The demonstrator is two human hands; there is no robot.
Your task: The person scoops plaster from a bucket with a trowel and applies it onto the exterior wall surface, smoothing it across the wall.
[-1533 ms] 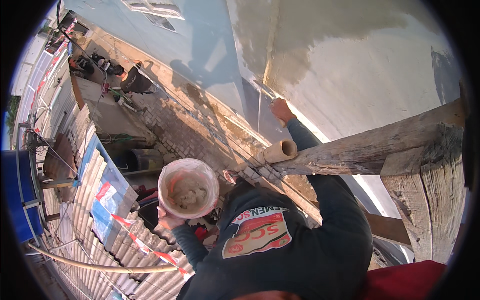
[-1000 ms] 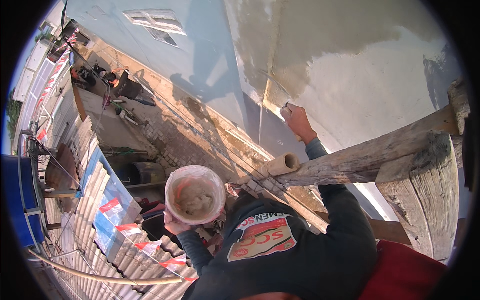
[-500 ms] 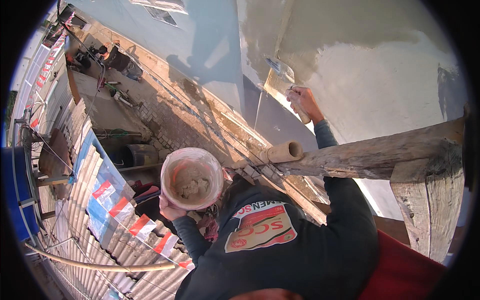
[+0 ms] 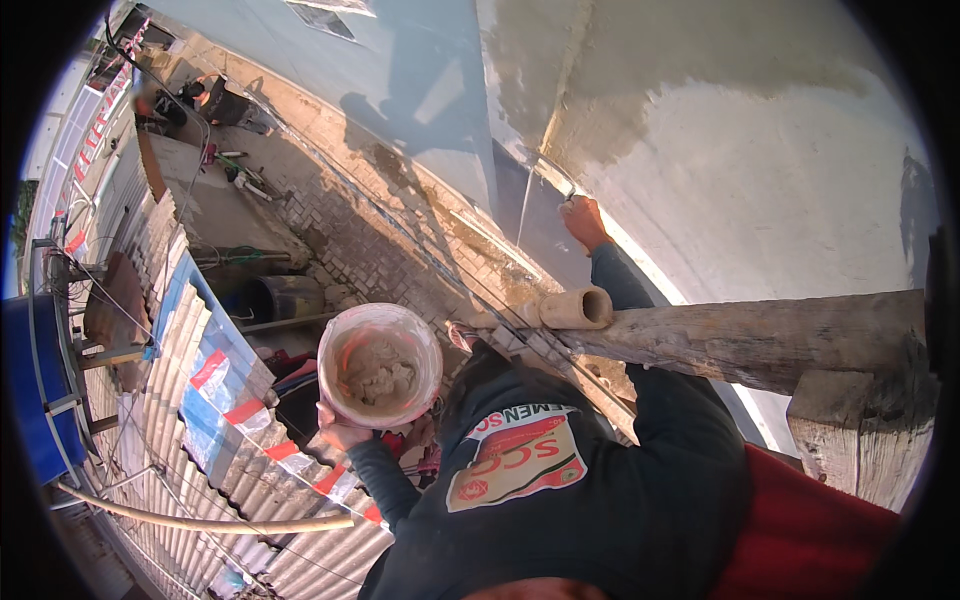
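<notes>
My left hand grips the near side of a round, mortar-smeared bucket, tilted enough to show the inside. A lump of grey wet mortar lies in it. At upper right, my right hand is closed round a trowel. The blade is near the wall's lower corner edge and seen nearly edge-on, so its contact with the wall cannot be made out. The plastered wall has darker damp patches above the hand and a paler area to the right.
A thick wooden beam crosses under my right arm to a post; a bamboo pole end juts beside it. Far below lies a paved alley with a person. Corrugated roofing and a flag string are left.
My right hand has moved down and left with the trowel, bringing the blade from a flat view to an edge-on one at the wall's lower edge. The left hand still holds the bucket.
</notes>
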